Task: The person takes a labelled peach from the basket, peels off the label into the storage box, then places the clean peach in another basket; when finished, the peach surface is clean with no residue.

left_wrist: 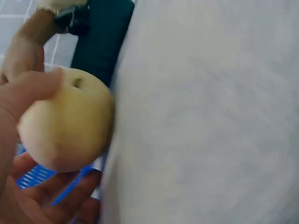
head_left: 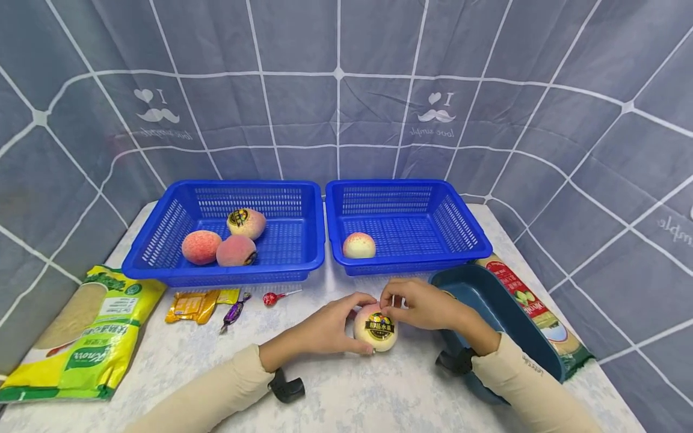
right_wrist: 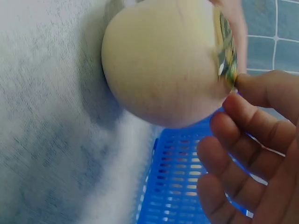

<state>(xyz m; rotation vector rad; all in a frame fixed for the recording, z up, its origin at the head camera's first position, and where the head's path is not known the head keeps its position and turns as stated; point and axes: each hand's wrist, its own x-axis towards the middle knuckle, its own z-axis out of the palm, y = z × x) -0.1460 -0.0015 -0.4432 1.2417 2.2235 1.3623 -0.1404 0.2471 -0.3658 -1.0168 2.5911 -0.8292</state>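
Observation:
A pale peach [head_left: 375, 343] with a pink blush and a black-and-gold round sticker [head_left: 379, 325] is at the front middle of the table. My left hand [head_left: 330, 325] holds it from the left, thumb on the near side and fingers behind. In the left wrist view the peach [left_wrist: 70, 126] sits between thumb and fingers, its stem hollow showing. My right hand [head_left: 422, 304] is at the peach's upper right. Thumb and forefinger of the right hand [right_wrist: 257, 126] pinch the edge of the sticker [right_wrist: 226, 51] in the right wrist view; the other fingers are loosely curled.
Several peaches lie in the left blue basket [head_left: 281, 261]; one peach [head_left: 360, 245] is in the right blue basket [head_left: 411, 264]. A teal bin [head_left: 487, 288], a red packet [head_left: 525, 294], a Knorr bag [head_left: 81, 331], orange sachets [head_left: 193, 305], a purple candy [head_left: 234, 314] and a lollipop [head_left: 272, 298] surround the hands.

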